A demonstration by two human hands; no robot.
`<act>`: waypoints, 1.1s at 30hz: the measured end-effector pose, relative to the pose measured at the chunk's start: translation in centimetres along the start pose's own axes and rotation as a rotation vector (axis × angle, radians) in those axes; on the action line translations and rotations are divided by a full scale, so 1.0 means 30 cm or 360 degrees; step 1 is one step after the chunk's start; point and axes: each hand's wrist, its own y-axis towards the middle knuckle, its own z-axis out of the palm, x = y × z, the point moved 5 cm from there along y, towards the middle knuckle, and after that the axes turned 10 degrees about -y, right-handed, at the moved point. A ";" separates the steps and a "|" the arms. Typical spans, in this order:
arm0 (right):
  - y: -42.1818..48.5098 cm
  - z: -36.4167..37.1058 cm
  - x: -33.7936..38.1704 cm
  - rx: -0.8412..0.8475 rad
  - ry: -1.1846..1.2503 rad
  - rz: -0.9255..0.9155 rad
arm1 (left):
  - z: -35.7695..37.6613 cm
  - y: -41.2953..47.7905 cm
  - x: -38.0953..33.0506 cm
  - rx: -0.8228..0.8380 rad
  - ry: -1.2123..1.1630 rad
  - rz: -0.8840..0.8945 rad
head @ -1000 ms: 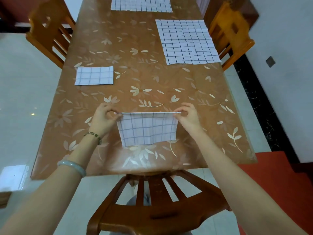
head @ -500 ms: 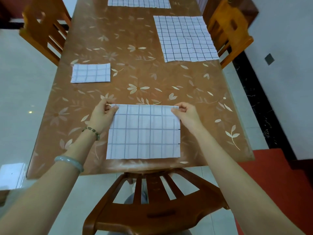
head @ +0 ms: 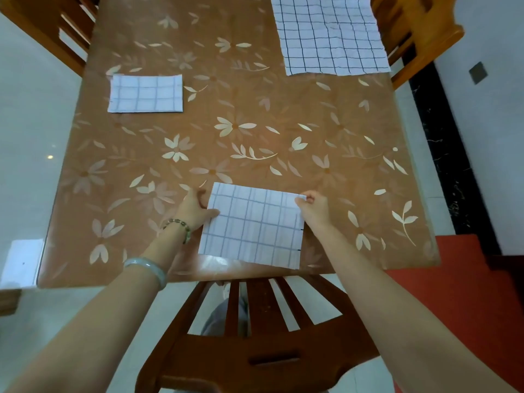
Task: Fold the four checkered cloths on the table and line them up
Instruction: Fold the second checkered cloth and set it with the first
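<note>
A folded white checkered cloth (head: 252, 225) lies near the table's front edge, a little askew. My left hand (head: 195, 207) grips its left edge, thumb on top. My right hand (head: 312, 207) pinches its far right corner. A smaller folded checkered cloth (head: 146, 93) lies flat at the left of the table. An unfolded checkered cloth (head: 329, 35) is spread at the far right, cut off by the top of the view.
The brown flower-patterned table (head: 255, 131) fills the middle of the view. A wooden chair back (head: 255, 350) stands between me and the front edge. More wooden chairs (head: 419, 32) stand at both far corners. A red mat (head: 465, 293) lies at the right.
The cloth was held up by its top edge, then laid flat near the front edge. It now looks narrower and skewed, and the view has moved closer to the table.
</note>
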 end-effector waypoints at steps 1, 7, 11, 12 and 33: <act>0.002 -0.001 0.010 -0.0011 -0.0080 -0.0034 | 0.004 0.003 -0.006 0.0001 0.0093 0.0057; 0.015 0.038 0.181 0.0155 -0.0507 -0.0426 | -0.001 -0.012 -0.112 0.0147 0.0175 0.0405; -0.003 0.110 0.287 0.0699 -0.0413 -0.0523 | -0.012 -0.012 -0.188 0.0269 0.0174 0.0550; -0.003 0.120 0.293 0.0733 -0.0457 -0.0509 | -0.015 -0.011 -0.209 0.0282 0.0175 0.0569; -0.055 0.024 0.205 0.0451 0.0437 -0.0108 | -0.045 -0.048 -0.060 -0.0009 -0.0868 0.0103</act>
